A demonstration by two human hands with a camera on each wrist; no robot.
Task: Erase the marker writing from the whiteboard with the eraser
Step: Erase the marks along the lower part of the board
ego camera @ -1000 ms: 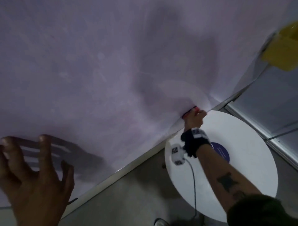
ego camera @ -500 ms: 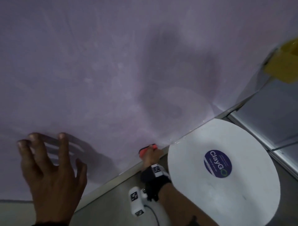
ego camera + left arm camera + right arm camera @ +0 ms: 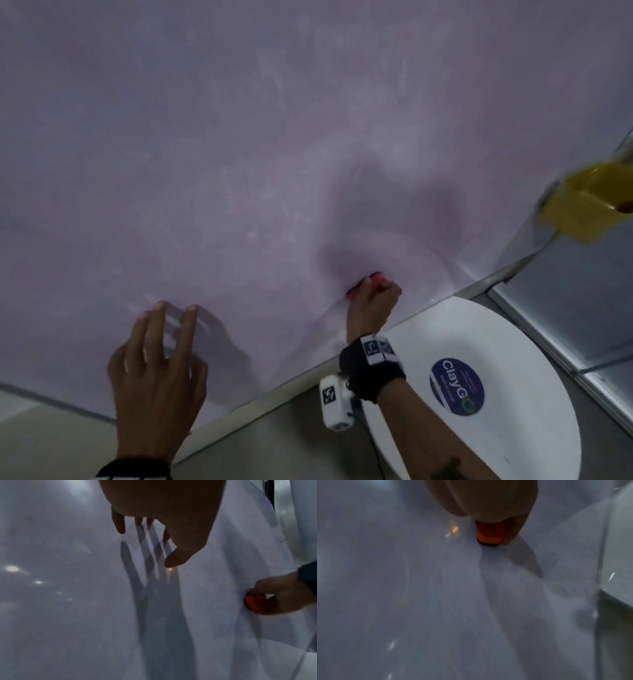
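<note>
The whiteboard point(image 3: 239, 154) fills most of the head view, pale and smeared, with no legible writing that I can make out. My right hand point(image 3: 371, 299) grips a small orange-red eraser point(image 3: 375, 280) and presses it flat against the board near its lower right edge. The same eraser point(image 3: 489, 534) shows in the right wrist view with its dark pad on the board, and the eraser point(image 3: 255, 603) appears at the right of the left wrist view. My left hand point(image 3: 161, 363) is spread, its fingertips point(image 3: 191, 310) at the lower left board surface; the left hand point(image 3: 164, 520) holds nothing.
The board's metal frame point(image 3: 294, 380) runs diagonally below my hands. A round white table point(image 3: 496, 342) with a blue sticker point(image 3: 457, 387) stands just below right of the board. A yellow object point(image 3: 589, 202) sits at the board's right edge. Metal rails point(image 3: 548, 335) lie at right.
My right hand has swept the eraser from the frame at lower centre up and to the right over the board. The left hand has shifted right and stays spread near the board.
</note>
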